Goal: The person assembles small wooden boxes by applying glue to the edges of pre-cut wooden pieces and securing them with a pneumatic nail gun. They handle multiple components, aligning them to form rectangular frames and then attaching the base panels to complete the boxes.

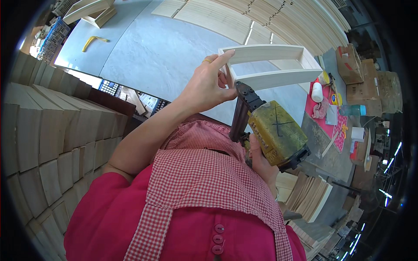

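Frame point(278, 79): held above the table point(148, 54), four pale wood sides standing as a long rectangle, no panel visible across it. Assembly looks well along. Nail gun point(278, 128) is on the near side of the frame, nose at the near left corner, seemingly touching. That joint is probably the one in hand; whether nails are in there or elsewhere, cannot tell. If a panel belongs, that is left too.

Left hand point(203, 85): at the frame's left end, thumb and forefinger spread moderately, pinching across the end piece; forefinger at the far corner, thumb beside the gun nose. Right hand point(262, 164): nearer than the frame, curled round the gun's grip; most fingers hidden, trigger finger cannot tell.

Beyond the frame: stacked boards point(300, 19), loose.
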